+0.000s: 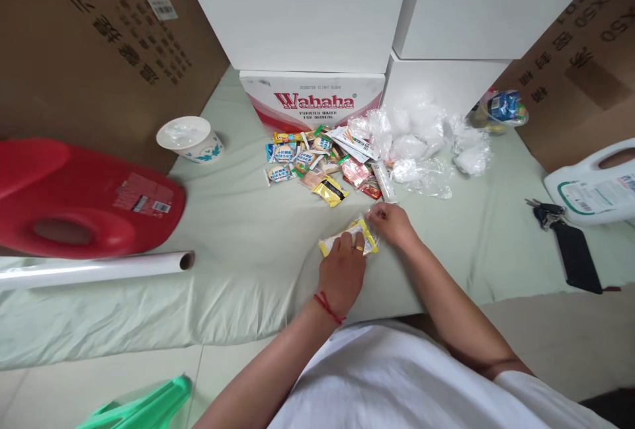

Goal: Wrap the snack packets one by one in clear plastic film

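Observation:
My left hand (342, 269), with a red string at the wrist and a ring on one finger, lies over a yellow and white snack packet (368, 237) near the table's front. Its fingers bend down onto the packet and hide part of it. Clear plastic film shows around the packet. Just right of it, my right hand (394, 221) is closed in a pinch on the edge of this clear plastic bag (371, 213). Behind both hands lies a pile of small wrapped snacks (307, 161), with a heap of clear plastic bags (421, 141) to its right.
A Wahaha carton (317, 102) and white boxes stand behind the pile. On the left are a paper tub (191, 141), a red jug (89, 197) and a plastic roll (99, 269). A white bottle (595, 184), keys (548, 214) and a black phone (578, 257) lie right.

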{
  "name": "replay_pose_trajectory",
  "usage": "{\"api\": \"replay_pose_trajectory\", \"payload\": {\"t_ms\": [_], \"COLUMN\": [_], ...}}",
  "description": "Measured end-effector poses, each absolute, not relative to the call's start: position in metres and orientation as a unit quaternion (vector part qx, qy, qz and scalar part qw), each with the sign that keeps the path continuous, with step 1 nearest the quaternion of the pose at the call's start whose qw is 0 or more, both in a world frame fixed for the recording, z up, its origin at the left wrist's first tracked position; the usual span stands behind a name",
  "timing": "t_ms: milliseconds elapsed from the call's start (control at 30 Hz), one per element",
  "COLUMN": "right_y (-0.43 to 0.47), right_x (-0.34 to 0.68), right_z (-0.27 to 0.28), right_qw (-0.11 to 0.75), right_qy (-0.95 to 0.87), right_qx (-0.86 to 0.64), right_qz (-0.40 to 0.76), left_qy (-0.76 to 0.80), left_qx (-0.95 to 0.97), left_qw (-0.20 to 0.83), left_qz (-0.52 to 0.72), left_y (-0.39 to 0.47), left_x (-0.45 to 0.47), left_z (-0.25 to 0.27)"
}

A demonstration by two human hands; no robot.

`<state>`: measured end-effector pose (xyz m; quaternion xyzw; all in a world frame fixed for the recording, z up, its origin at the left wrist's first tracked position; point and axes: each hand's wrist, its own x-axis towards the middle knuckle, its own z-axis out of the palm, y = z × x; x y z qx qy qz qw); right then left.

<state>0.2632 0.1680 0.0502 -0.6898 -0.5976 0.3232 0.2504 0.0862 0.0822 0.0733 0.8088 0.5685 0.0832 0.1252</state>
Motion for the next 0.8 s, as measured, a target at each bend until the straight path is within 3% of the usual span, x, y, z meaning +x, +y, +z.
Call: {"api": "replay_pose_trajectory", "payload": {"t_ms": [200,367,533,667,800], "right_y": [0.161,0.158,0.161,0.151,0.131], "right_x": [0.261,0.253,0.253,0.236,0.204], "right_z": [0.059,0.060,0.057,0.067,0.076], "right_qw": [0.340,0.272,0.286,0.331,0.299], "right_qy": [-0.600,-0.560,-0.555,-0.568,-0.670], "right_qx": [-0.649,-0.685,-0.654,-0.646,-0.622], "right_qz": [0.322,0.379,0.427,0.388,0.273], "left_qy": [0.565,0.566,0.554,0.549,0.532], "left_qx": [0.811,0.811,0.814,0.809,0.799], "left_qw": [0.135,0.126,0.136,0.138,0.198], "left_qz": [0.072,0.082,0.111,0.159,0.196], "left_y": [0.094,0.092,0.083,0.077,0.080], "left_x": [0.069,0.068,0.065,0.063,0.061], "left_z": [0.076,0.074,0.071,0.061,0.053]}}
